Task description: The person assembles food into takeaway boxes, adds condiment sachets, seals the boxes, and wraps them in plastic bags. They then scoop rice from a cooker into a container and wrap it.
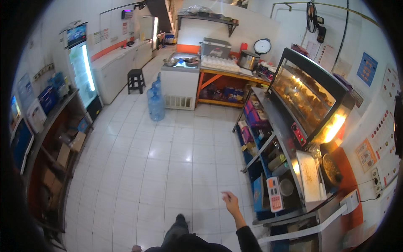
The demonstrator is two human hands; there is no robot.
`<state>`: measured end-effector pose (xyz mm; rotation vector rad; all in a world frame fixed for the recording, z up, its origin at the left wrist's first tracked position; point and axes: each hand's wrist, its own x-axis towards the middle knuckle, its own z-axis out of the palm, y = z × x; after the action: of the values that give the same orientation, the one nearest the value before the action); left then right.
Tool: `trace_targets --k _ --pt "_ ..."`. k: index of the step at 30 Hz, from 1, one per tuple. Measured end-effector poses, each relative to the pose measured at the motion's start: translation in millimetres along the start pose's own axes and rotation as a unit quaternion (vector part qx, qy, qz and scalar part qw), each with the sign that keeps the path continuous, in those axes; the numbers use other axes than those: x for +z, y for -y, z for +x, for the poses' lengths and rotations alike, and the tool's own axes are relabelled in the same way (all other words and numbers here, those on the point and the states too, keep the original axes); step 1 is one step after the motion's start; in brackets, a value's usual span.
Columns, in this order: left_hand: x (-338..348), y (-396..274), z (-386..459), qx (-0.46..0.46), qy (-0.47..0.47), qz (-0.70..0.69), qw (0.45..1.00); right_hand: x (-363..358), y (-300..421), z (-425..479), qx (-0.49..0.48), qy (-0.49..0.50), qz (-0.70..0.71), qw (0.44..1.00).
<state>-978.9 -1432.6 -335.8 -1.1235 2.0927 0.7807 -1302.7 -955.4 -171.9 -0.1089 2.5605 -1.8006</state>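
My right hand (231, 203) hangs over the white tiled floor (163, 148), its fingers partly bent and apart, with no object seen in it. To its right stands a digital scale (275, 194) with a round pan, beside a white cutting board (309, 176) that bears brown crumbs and a knife. A dark round pan (331, 168) of brown bits sits past the board. My left hand (137, 248) barely shows at the bottom edge; its fingers cannot be made out. One dark shoe (180, 217) is forward on the tiles.
A lit glass food warmer (303, 94) stands on the right counter. Ahead are blue water jugs (156, 105), a white chest freezer (179, 85), egg trays (220, 64) and a steel rice cooker (248, 60). A black stool (136, 80) and a glass-door fridge (82, 72) are at the left.
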Motion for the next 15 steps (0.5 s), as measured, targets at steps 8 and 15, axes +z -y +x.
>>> trace_targets --k 8,15 --pt "-135 -422 239 0.294 -0.07 -0.335 0.892 -50 -203 -85 0.41 0.173 -0.332 0.832" --pt "-126 -795 257 0.479 -0.048 -0.005 0.876 -62 -193 118 0.46 0.102 -0.275 0.838"
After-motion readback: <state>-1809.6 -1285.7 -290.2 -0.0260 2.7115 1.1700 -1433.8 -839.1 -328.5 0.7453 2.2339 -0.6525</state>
